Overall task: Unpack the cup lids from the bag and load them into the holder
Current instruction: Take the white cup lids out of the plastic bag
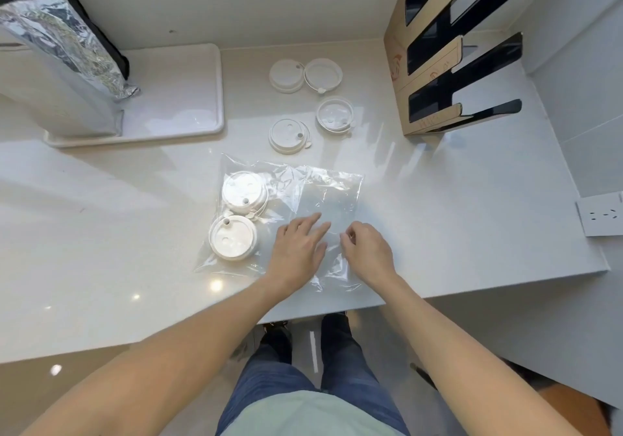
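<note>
Head view is showing the counter [455, 233] carrying the still-unloaded holder [448, 64], then the clear bag [293, 213] with the flat left hand [296, 250] pressing it and right hand [367, 250] pinching film, risking slippery plastic dragging its two lids [236, 220] toward the edge.

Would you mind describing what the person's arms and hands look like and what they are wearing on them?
Both forearms are bare to the frame edge, with no sleeves in view. The left hand and right hand wear no gloves, and no rings, watch or bracelets are visible. Lower down, a pale green top and blue jeans show.
</note>
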